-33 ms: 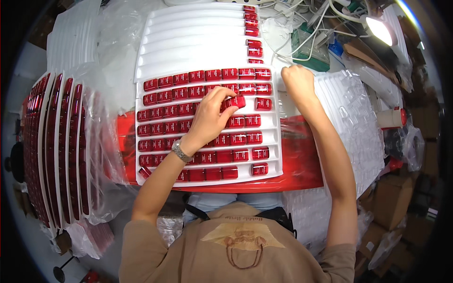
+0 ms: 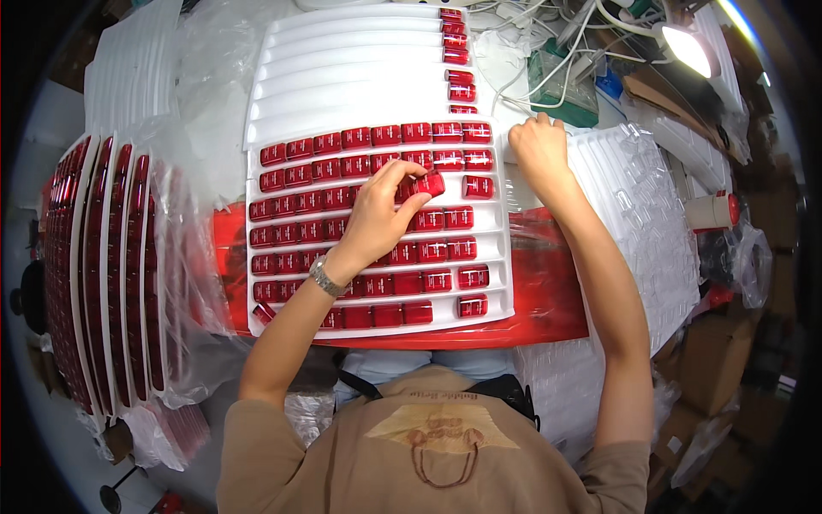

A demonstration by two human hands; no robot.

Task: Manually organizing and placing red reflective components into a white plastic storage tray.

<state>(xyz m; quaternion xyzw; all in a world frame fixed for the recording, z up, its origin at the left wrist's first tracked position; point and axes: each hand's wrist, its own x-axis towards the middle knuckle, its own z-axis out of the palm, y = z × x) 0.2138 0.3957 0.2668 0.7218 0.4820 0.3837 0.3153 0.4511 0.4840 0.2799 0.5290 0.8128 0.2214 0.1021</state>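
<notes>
My left hand pinches a small, glossy red block-shaped piece between thumb and fingers, over the third row of the white ridged tray. Rows of matching red pieces with pale print fill most of this tray, with gaps toward the right ends of several rows. One red piece lies alone just right of my held one. At the lower left corner another piece sits tilted. My right hand is closed beside the tray's upper right corner, fingers curled downward; whatever they hold, if anything, is hidden.
A second white tray lies behind, with a column of red pieces at its right. Filled trays stand on edge at left. Clear plastic trays are stacked at right, near cables, a lit lamp and a green box.
My right hand has shifted very slightly, its fingers bending a little differently. My left hand and the red piece stay almost in place.
</notes>
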